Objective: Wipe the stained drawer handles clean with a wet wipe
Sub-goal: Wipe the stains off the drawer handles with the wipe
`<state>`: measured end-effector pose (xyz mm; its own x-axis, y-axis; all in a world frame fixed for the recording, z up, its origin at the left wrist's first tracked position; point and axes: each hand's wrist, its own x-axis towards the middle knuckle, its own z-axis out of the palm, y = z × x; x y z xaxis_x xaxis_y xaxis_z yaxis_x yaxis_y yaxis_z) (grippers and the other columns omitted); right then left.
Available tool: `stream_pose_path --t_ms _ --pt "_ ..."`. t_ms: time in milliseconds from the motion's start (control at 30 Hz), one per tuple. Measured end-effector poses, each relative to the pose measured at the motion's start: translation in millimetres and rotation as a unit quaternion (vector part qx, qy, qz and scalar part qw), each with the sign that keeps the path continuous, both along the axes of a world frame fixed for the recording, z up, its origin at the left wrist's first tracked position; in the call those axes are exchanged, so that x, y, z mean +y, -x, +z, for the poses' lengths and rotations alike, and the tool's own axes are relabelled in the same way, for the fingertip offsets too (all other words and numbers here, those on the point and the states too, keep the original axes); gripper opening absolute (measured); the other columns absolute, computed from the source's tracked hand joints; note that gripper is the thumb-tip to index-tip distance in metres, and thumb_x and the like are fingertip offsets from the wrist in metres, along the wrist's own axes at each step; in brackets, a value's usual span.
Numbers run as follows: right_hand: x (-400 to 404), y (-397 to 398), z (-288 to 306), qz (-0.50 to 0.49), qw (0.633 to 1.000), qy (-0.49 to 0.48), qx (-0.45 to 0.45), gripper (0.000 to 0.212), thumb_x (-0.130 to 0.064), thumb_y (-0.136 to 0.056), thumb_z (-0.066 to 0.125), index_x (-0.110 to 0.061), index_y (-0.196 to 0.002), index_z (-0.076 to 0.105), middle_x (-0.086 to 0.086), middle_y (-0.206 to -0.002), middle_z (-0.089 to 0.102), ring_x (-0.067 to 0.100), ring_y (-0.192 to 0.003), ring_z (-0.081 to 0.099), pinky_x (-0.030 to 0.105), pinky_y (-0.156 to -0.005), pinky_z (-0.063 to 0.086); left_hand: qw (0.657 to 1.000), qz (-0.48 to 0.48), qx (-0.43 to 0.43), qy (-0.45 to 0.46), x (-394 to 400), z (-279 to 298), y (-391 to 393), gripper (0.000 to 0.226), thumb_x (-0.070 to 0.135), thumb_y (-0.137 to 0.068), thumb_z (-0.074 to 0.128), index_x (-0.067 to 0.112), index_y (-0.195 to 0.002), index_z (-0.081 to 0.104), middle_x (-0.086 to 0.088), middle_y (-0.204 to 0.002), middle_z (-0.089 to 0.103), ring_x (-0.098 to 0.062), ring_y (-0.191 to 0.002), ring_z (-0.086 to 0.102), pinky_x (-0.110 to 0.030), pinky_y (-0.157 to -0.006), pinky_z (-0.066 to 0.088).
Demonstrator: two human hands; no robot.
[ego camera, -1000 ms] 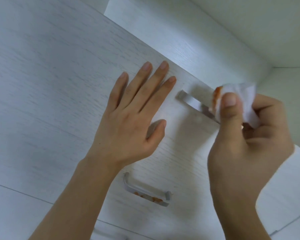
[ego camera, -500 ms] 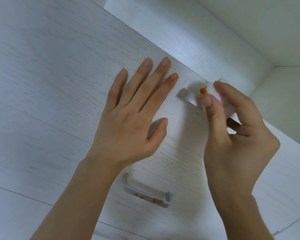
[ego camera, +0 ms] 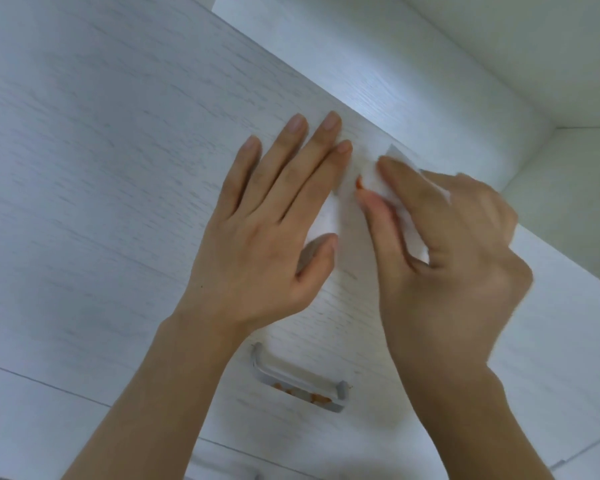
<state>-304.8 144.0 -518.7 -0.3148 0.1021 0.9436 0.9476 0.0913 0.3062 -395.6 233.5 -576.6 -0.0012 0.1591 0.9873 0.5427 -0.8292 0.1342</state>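
Observation:
My right hand (ego camera: pixel 444 258) pinches a white wet wipe (ego camera: pixel 374 181) with an orange smear on it, pressed over the left end of the upper drawer handle, which the wipe and fingers hide. My left hand (ego camera: pixel 267 216) lies flat, fingers spread, on the white wood-grain drawer front (ego camera: pixel 101 168) just left of the wipe. Lower down, a second silver handle (ego camera: pixel 298 384) shows orange stains along its bar.
The cabinet top edge (ego camera: pixel 430 98) runs diagonally above the hands, with a pale wall (ego camera: pixel 534 46) behind it. Seams of lower drawer fronts (ego camera: pixel 49 386) cross the bottom of the view.
My right hand has slid the wipe leftward along the upper handle to its left end, covering the handle. My left hand has stayed flat on the drawer front.

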Motion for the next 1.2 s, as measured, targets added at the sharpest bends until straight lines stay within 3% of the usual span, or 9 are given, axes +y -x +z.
stream_pose_path --t_ms 300,400,533,700,867,1000,1100,1200 --pt "6 10 -1 0.02 0.996 -0.014 0.084 0.021 -0.022 -0.086 0.067 -0.007 -0.099 0.07 0.007 -0.083 0.069 0.02 -0.078 0.063 0.033 -0.072 0.052 1.0 -0.003 0.012 -0.006 0 0 6 0.061 0.026 -0.088 0.05 0.005 -0.144 0.036 -0.012 -0.152 0.029 -0.025 -0.143 0.022 -0.043 -0.119 0.013" --pt "1 7 -6 0.033 0.993 -0.035 0.106 0.019 -0.022 -0.087 0.068 -0.008 -0.099 0.07 0.005 -0.085 0.069 0.021 -0.082 0.064 0.03 -0.075 0.052 1.0 -0.005 0.019 -0.003 0 -1 7 0.063 0.026 -0.089 0.051 0.004 -0.145 0.033 -0.013 -0.153 0.028 -0.027 -0.144 0.02 -0.044 -0.119 0.012" --pt "-10 -8 -15 0.047 0.989 -0.043 0.134 0.017 -0.021 -0.088 0.066 -0.008 -0.1 0.069 0.003 -0.091 0.069 0.014 -0.09 0.063 0.041 -0.081 0.053 1.0 0.0 0.023 0.001 -1 -2 6 0.064 0.028 -0.089 0.049 0.003 -0.145 0.032 -0.014 -0.153 0.026 -0.029 -0.144 0.019 -0.043 -0.119 0.009" --pt "-20 -32 -33 0.046 0.984 -0.036 0.171 0.014 -0.008 -0.087 0.067 -0.005 -0.101 0.068 0.011 -0.109 0.067 0.022 -0.11 0.06 0.046 -0.094 0.048 0.999 0.003 0.031 0.014 -3 -5 5 0.067 0.028 -0.088 0.049 0.004 -0.147 0.028 -0.016 -0.155 0.023 -0.031 -0.144 0.015 -0.042 -0.119 0.004" --pt "-25 -44 -37 0.101 0.965 -0.074 0.231 0.013 -0.008 -0.089 0.064 -0.007 -0.101 0.066 0.013 -0.104 0.068 0.019 -0.106 0.063 0.031 -0.09 0.052 0.999 0.003 0.039 0.011 -2 -6 6 0.067 0.031 -0.09 0.048 0.004 -0.147 0.027 -0.016 -0.155 0.021 -0.031 -0.145 0.013 -0.043 -0.119 0.004" --pt "-28 -46 -35 0.18 0.918 -0.061 0.348 0.014 -0.011 -0.089 0.063 -0.001 -0.098 0.069 0.016 -0.093 0.069 0.029 -0.091 0.066 0.038 -0.08 0.054 1.0 0.003 0.025 0.008 -2 -7 2 0.067 0.031 -0.09 0.049 0.003 -0.147 0.027 -0.018 -0.154 0.022 -0.033 -0.144 0.013 -0.04 -0.118 0.001" --pt "-34 -47 -27 0.245 0.845 -0.051 0.473 0.015 -0.015 -0.087 0.066 -0.007 -0.098 0.071 0.003 -0.085 0.072 0.012 -0.084 0.067 0.016 -0.077 0.051 1.0 0.003 0.023 0.011 -3 -7 0 0.068 0.032 -0.09 0.049 0.003 -0.147 0.026 -0.017 -0.155 0.021 -0.032 -0.144 0.011 -0.038 -0.118 -0.001" --pt "-36 -46 -18 0.278 0.808 -0.019 0.519 0.016 -0.017 -0.089 0.064 -0.007 -0.099 0.072 0.002 -0.086 0.073 0.013 -0.09 0.068 0.016 -0.081 0.052 0.999 0.003 0.029 0.012 -2 -7 1 0.069 0.033 -0.09 0.049 0.004 -0.148 0.025 -0.016 -0.156 0.019 -0.031 -0.145 0.009 -0.038 -0.118 -0.002"
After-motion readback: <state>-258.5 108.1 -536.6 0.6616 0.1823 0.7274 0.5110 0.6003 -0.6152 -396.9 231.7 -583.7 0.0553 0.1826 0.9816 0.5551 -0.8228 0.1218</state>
